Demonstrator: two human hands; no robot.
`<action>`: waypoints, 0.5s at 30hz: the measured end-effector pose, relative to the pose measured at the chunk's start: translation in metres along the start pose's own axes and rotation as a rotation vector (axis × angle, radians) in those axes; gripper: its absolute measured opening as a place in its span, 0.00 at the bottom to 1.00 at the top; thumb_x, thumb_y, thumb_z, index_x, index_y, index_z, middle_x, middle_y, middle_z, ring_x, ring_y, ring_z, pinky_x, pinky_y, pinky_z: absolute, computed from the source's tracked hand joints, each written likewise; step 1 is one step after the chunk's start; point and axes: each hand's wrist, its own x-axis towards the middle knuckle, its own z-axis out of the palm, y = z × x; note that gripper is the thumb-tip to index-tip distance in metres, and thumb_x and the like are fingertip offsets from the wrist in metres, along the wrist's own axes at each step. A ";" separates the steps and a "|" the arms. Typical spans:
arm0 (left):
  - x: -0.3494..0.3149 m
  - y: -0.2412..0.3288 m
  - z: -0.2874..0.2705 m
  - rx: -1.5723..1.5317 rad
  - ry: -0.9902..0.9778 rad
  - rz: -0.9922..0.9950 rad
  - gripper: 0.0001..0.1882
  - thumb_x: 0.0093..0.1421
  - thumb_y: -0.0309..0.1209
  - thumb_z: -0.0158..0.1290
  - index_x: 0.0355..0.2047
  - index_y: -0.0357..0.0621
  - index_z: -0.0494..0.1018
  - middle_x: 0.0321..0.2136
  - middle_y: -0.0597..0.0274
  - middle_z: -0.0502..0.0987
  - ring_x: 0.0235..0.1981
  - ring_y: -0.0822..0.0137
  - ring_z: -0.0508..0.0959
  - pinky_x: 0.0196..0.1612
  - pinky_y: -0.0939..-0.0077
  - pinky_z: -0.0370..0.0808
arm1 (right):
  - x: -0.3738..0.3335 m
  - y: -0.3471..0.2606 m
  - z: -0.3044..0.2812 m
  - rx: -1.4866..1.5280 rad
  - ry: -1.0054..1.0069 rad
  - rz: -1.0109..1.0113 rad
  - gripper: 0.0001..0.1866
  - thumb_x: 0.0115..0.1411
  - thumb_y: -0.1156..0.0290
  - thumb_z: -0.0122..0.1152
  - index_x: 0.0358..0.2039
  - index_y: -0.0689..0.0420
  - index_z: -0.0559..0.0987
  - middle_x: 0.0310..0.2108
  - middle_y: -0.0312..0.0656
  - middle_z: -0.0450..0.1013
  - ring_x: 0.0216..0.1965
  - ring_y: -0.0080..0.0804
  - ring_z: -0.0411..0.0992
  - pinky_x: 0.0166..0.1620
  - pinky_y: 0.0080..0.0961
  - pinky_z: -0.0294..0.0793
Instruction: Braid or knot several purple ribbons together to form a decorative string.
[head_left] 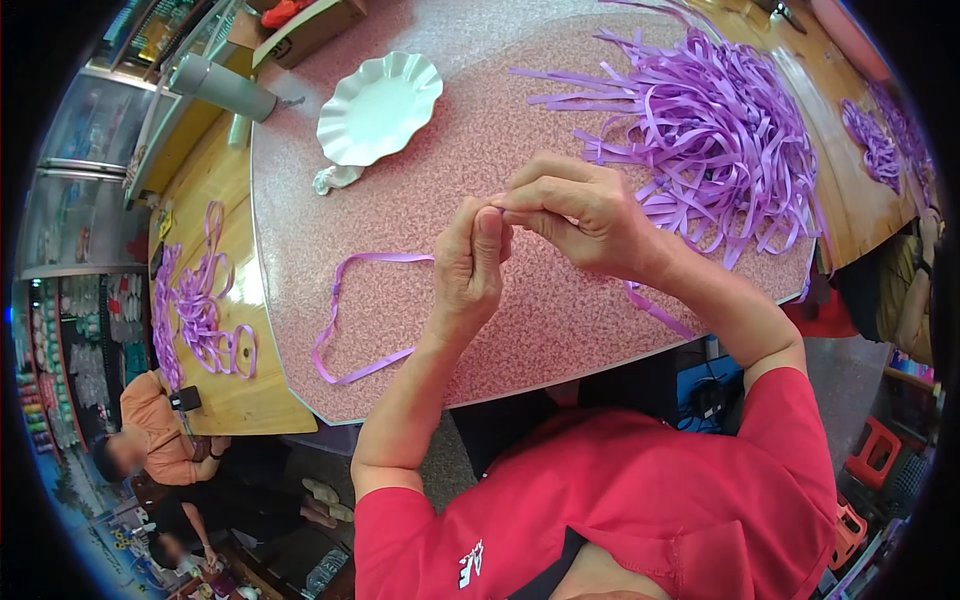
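My left hand (pixel 470 268) and my right hand (pixel 590 215) meet above the middle of the pink speckled tabletop. Both are closed in pinches, fingertips touching, with a trace of purple ribbon between them. From my left hand a narrow purple ribbon (pixel 333 300) curves out in a loop on the table and passes back behind my left wrist. Under my right forearm lies another stretch of purple ribbon (pixel 660 312); where it joins is hidden. Just beyond my right hand spreads a big tangled heap of purple ribbons (pixel 725 130), some with small knots.
A pale scalloped dish (pixel 380 110) stands at the far left, near a grey tumbler (pixel 222 86) and a cardboard box (pixel 308 28). More purple ribbons (pixel 205 310) lie on the wooden table at left, others (pixel 872 145) at far right. People sit on both sides.
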 end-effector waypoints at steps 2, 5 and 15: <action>-0.001 -0.001 0.000 -0.219 0.002 -0.056 0.15 0.75 0.37 0.39 0.41 0.39 0.70 0.22 0.72 0.63 0.21 0.80 0.62 0.24 0.83 0.61 | -0.001 0.002 0.004 -0.012 -0.007 0.033 0.10 0.54 0.82 0.67 0.38 0.62 0.82 0.34 0.42 0.77 0.32 0.29 0.78 0.33 0.23 0.77; 0.000 0.008 0.004 -0.318 0.043 -0.119 0.15 0.75 0.38 0.37 0.41 0.41 0.69 0.22 0.74 0.62 0.22 0.81 0.61 0.24 0.85 0.59 | -0.004 0.005 0.008 0.120 0.019 0.154 0.11 0.56 0.83 0.66 0.40 0.62 0.81 0.35 0.42 0.76 0.35 0.28 0.77 0.34 0.22 0.78; -0.001 -0.006 -0.004 -0.056 0.060 0.040 0.10 0.73 0.35 0.42 0.39 0.41 0.68 0.23 0.71 0.64 0.23 0.80 0.62 0.26 0.82 0.60 | -0.012 0.005 0.007 0.368 0.020 0.386 0.12 0.61 0.81 0.63 0.46 0.64 0.79 0.41 0.41 0.73 0.40 0.23 0.74 0.40 0.19 0.77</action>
